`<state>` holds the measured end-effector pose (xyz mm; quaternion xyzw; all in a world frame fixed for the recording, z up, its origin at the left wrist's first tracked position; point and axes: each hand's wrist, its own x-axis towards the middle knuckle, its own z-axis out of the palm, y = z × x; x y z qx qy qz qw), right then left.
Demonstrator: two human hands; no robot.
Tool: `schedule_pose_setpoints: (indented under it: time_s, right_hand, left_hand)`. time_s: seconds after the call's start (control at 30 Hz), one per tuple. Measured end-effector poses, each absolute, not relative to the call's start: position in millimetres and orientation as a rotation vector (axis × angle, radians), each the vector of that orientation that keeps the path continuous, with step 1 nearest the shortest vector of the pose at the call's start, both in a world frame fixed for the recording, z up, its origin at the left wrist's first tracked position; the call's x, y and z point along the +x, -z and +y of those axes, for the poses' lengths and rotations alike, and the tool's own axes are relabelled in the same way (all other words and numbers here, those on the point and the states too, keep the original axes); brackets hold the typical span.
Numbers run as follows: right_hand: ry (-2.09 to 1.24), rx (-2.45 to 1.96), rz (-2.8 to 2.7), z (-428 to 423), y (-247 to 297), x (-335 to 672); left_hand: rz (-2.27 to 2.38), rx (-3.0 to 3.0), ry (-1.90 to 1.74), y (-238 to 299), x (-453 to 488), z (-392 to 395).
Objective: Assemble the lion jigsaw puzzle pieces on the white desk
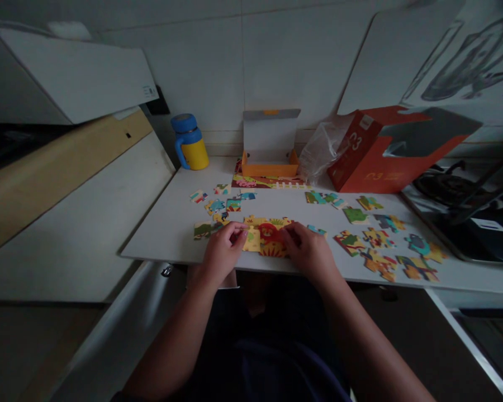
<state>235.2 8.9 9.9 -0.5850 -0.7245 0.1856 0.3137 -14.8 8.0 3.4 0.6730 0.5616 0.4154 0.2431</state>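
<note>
In front of me lies a joined patch of yellow jigsaw puzzle pieces [272, 249] with a red lion's head on it. My left hand [223, 248] is closed in a pinch at the left edge of the patch, thumb and index finger on a yellow puzzle piece [250, 240]. At the right edge, my right hand [308, 245] is also closed, fingertips on the red part; the fingers partly hide what they grip. A greenish puzzle piece [202, 230] lies left of my left hand, and a blue-green one [317, 229] lies just beyond my right.
Several loose puzzle pieces [377, 238] spread over the right of the white table [159, 223], others [233, 205] at back left. Along the wall stand a blue-yellow bottle [195, 148], an opened orange box [270, 169], a plastic bag [321, 148] and a red carton [360, 156].
</note>
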Motion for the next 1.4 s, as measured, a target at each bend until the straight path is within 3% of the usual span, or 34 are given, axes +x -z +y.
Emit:
schedule_pose_setpoints:
  time_s: [0.37, 0.7, 1.4]
  right_hand:
    - [-0.339, -1.564, -2.041, 8.4, -6.2, 230.5]
    - [-0.272, -1.578, -2.075, 7.1, -5.8, 228.0]
    - [-0.238, -1.576, -2.115, 5.8, -8.7, 225.5]
  left_hand:
    - [1.416, 1.796, -1.058, 3.3, -26.9, 16.5]
    - [1.682, 2.245, -1.036, 4.7, -8.7, 9.5]
    - [1.503, 2.464, -0.957, 1.6, -4.3, 0.1]
